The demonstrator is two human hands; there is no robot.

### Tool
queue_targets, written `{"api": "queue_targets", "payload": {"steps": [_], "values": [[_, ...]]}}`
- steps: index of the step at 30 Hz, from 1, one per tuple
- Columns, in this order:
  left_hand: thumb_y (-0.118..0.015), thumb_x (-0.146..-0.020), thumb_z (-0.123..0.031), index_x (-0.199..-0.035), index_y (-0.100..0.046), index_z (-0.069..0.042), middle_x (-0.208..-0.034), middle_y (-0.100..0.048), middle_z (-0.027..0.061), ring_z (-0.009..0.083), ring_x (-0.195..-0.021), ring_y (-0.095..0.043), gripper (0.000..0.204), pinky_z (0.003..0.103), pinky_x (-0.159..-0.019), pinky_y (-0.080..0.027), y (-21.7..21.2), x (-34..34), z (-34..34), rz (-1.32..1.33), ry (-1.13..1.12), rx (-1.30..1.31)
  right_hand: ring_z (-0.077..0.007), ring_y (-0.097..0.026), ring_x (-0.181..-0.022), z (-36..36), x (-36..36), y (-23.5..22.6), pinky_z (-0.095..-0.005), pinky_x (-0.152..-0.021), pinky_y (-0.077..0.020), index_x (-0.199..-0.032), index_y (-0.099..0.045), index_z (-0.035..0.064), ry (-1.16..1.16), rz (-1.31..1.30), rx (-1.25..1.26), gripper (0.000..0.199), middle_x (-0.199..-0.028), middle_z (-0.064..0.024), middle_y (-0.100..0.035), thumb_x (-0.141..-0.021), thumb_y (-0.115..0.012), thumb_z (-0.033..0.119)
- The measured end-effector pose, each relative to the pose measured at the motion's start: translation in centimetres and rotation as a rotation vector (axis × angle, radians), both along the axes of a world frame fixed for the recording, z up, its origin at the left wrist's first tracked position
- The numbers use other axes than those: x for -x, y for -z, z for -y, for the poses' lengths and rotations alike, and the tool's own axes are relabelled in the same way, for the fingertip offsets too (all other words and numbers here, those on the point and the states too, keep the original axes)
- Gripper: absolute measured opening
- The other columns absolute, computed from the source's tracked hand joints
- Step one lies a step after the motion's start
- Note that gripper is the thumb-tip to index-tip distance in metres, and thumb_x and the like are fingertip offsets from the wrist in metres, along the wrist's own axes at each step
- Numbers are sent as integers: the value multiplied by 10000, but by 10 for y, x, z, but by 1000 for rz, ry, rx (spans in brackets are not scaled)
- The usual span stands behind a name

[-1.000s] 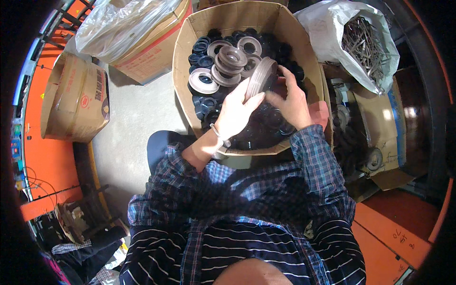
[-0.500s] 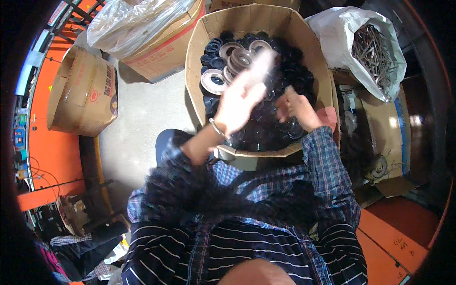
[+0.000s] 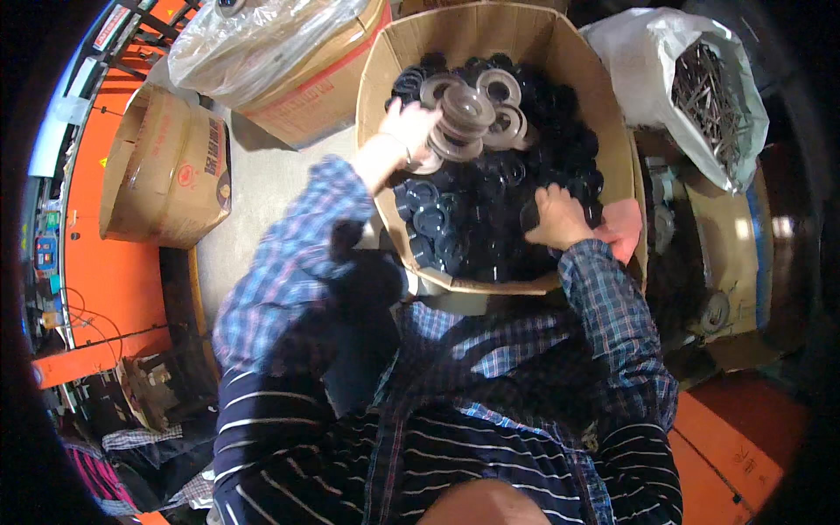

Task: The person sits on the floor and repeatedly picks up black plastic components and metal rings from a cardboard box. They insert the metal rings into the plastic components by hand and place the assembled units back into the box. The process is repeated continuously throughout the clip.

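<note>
Cardboard box (image 3: 492,30), black rings (image 3: 430,220) inside, grey rings (image 3: 468,124) atop

On the brown carton (image 3: 157,179) at left, we see a column of bold dark characters (image 3: 213,149) and, to their lower left, a round red emblem (image 3: 185,175). Along the larger carton (image 3: 289,120) beside it, we make out a row of faded reddish characters (image 3: 313,91). Dark handwritten marks (image 3: 745,461) stand on the orange panel (image 3: 713,472) at lower right. At upper left, we find a red-and-white label (image 3: 109,26), too small for us to read.
</note>
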State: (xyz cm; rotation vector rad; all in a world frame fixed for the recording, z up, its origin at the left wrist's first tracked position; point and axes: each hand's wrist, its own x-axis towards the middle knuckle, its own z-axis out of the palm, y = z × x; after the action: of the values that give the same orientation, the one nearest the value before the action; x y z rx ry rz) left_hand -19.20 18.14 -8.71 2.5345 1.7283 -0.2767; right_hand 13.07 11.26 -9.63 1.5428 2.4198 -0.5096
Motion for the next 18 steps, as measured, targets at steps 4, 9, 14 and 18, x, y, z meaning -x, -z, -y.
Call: {"api": "queue_targets", "payload": {"steps": [4, 9, 14, 18], "values": [[-603, -785, -130, -1199, -558, -86, -1133, -655, 179, 333, -1111, -595, 419, 478, -984, -421, 58, -2, 29, -109, 17, -31, -394, -581, -1106, 7, -5, -19, -418, -936, -488, -1206, -486, -28, 174, -394, 63, 719, -1226, -281, -549, -668, -838, 295], [-600, -926, -290, -1095, -650, -75, -861, -669, 123, 310, -812, -669, 278, 413, -766, -529, -28, 3, 18, 429, 123, -142, -183, -624, -914, 0, -2, -47, -327, -799, -508, -1229, -456, 27, 314, -819, 56, 607, -992, -103, -614, -761, -806, 193], [-607, -963, -272, -1182, -587, -18, -833, -662, 55, 163, -603, -653, 336, 294, -619, -610, -91, -39, 74, 2151, -634, 458, -136, -618, -903, 8, 19, -76, -275, -794, -541, -1262, -477, -25, 470, -1475, 319, 552, -1091, -93, -609, -811, -771, 95], [-647, -840, -186, -1103, -594, -15, -1069, -621, 184, 321, -1001, -627, 318, 388, -894, -507, -67, -89, 111, 1698, -346, -85, -120, -612, -926, 42, 36, -88, -277, -812, -524, -1281, -510, 63, 106, -1494, 143, 615, -1101, -71, -609, -740, -800, 98]]}}
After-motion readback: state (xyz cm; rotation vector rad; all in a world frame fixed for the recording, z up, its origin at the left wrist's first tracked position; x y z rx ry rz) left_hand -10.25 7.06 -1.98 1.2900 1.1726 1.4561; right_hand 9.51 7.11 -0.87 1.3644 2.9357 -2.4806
